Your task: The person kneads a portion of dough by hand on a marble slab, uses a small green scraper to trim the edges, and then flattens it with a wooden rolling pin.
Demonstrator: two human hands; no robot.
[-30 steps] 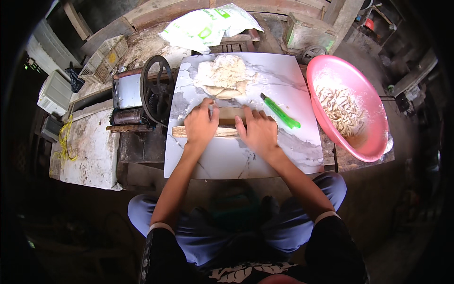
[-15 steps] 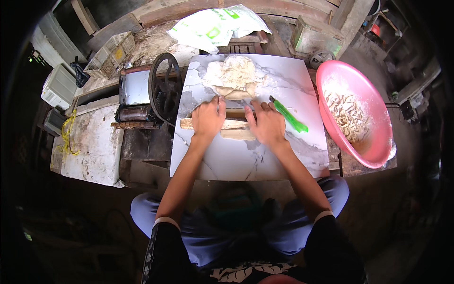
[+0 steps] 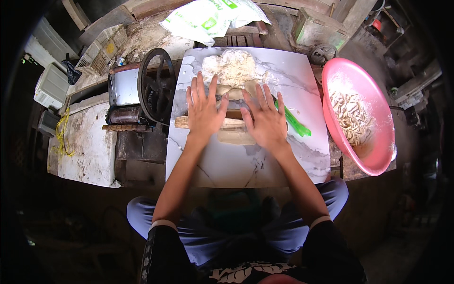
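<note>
2 hands: both lie flat, palms down, side by side on a wooden rolling pin (image 3: 185,122) that lies across the marble-patterned board (image 3: 246,161).
Left hand (image 3: 204,110): fingers spread and straight, grip open, pressing on the left half of the pin; the pin's bare end sticks out just left of it.
Right hand (image 3: 266,118): fingers likewise spread, grip open, resting on the pin's right half, close beside the left hand.
Dough strip (image 3: 235,137): pale flattened piece on the board, under the pin and showing just below the 2 hands, between the wrists.
Dough heap (image 3: 235,67): lumpy white mass at the far end of the board, just beyond the fingertips.
Green tool (image 3: 295,124): bright green plastic piece lying on the board, just right of the right hand.
Pink basin (image 3: 373,156): round, off the board's right edge, with pale cut strips of dough (image 3: 349,118) inside.
Hand-crank machine (image 3: 142,92): metal body with a dark spoked wheel, touching the board's left edge.
White sack (image 3: 208,19): lies past the board's far edge.
Table (image 3: 85,142): worn and whitish, left of the machine.
</note>
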